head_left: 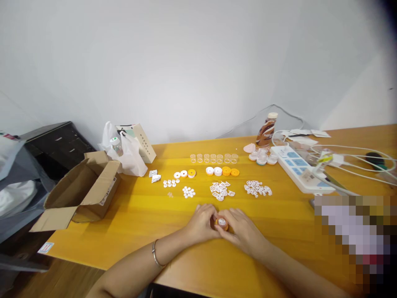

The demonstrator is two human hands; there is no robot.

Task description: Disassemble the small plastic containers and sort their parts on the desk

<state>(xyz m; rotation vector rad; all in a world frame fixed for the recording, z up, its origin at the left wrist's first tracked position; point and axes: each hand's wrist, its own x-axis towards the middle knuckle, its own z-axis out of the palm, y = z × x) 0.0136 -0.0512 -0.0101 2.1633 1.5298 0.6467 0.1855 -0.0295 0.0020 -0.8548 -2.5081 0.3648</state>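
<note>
"NES" on the brown bottle [266,132]

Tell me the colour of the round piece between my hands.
The round piece looks orange around a whitish middle, best seen in the head view.

A pale wall [186,62] fills the top; black drawers [60,142] left, yellow bench [139,223] below, brown floor [71,275] lower left.
</note>
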